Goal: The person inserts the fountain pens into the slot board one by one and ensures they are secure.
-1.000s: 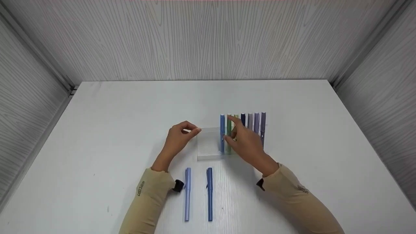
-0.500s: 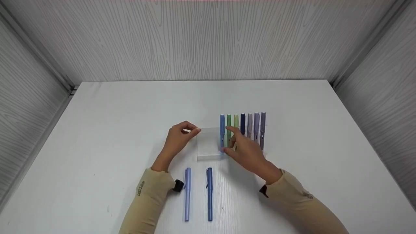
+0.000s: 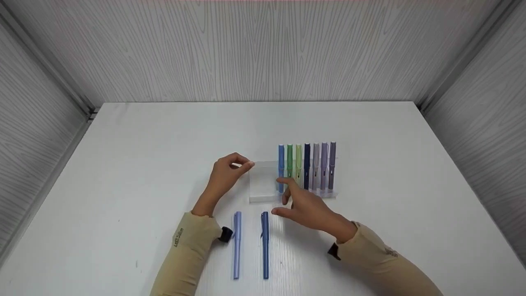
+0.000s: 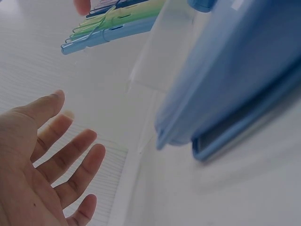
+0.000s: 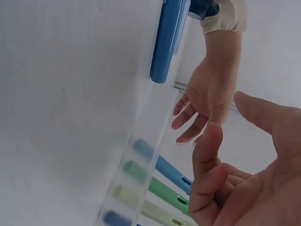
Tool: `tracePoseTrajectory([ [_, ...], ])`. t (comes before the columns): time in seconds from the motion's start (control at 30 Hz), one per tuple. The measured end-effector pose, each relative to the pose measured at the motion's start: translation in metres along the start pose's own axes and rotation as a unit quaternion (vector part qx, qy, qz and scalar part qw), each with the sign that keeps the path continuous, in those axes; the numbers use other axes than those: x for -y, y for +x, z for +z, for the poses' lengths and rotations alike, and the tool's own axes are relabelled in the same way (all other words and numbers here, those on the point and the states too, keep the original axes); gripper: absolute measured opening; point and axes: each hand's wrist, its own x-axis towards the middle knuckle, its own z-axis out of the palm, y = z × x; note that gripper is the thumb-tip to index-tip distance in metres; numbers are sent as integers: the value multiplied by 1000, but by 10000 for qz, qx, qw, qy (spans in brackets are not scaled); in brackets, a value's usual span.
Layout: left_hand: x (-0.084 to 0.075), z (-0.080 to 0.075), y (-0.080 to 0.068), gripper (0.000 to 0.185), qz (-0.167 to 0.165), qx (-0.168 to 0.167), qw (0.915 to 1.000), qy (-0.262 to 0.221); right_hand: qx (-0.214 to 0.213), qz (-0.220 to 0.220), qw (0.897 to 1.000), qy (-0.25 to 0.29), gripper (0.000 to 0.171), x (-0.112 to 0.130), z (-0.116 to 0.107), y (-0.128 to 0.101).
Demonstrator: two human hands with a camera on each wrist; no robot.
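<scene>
A clear pen stand (image 3: 263,199) holds a row of upright pens on its right part: light blue (image 3: 281,156), green, pale green, navy and several purple ones. My left hand (image 3: 225,174) pinches the stand's upper left corner between thumb and index finger; in the left wrist view the other fingers (image 4: 77,186) are spread. In front of the row, my right hand (image 3: 306,205) has thumb and index finger apart with nothing between them. Its thumb is near the top of a dark blue pen (image 3: 265,246) lying on the table. Left of that lies a periwinkle pen (image 3: 237,246).
The white table (image 3: 164,135) backs onto a wood-grain panel (image 3: 263,49), with side panels left and right. A black wrist device (image 3: 225,234) on the left sleeve sits close to the periwinkle pen.
My right hand has moved down and toward me from the light blue pen, uncovering the row of pens. The left hand stays at the stand's corner.
</scene>
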Motion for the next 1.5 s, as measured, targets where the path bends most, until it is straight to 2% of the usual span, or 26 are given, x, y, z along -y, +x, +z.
tracePoseTrajectory([
  [0.2, 0, 0, 0, 26, 6, 36, 10000, -37, 903, 354, 9951, 177, 82, 5, 7, -3],
  [0.33, 1, 0, 1, 25, -6, 39, 10000, -34, 1239, 436, 9912, 146, 83, 9, 12, -3],
  [0.83, 0, -2, -1, 27, 100, 42, 9999, -36, 1706, 323, 9845, -241, 77, 17, 23, 0],
  [1.13, 0, -2, -1, 25, 29, 62, 10000, -58, 1898, 755, 9745, -930, 83, 24, 29, 4],
  [1.5, 0, -2, 0, 26, 16, 32, 10000, -45, 1974, 803, 9678, -1338, 85, 30, 33, 10],
])
